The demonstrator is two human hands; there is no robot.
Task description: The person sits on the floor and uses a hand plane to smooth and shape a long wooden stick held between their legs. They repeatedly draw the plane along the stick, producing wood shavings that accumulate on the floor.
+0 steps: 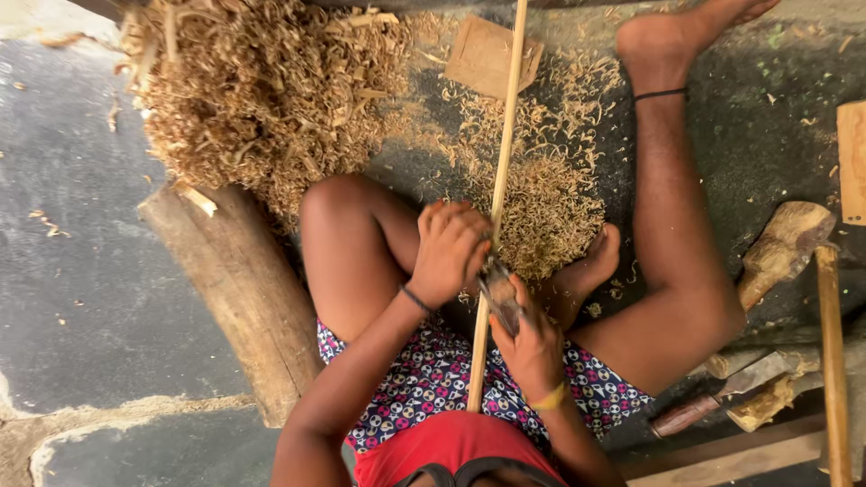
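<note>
I sit on the floor with a long thin bamboo stick (502, 153) running from my lap up past the top edge. My left hand (448, 245) is closed around the stick at mid-length. My right hand (534, 347) grips a dark-bladed knife (499, 293) whose blade lies against the stick just below my left hand. Pale wood shavings (541, 207) lie on the floor under the stick, between my legs.
A large heap of shavings (262, 90) fills the upper left. A thick log (239, 289) lies beside my left thigh. A flat wooden piece (483, 54) sits at the top. Wooden chunks and a long-handled tool (830, 361) lie at the right.
</note>
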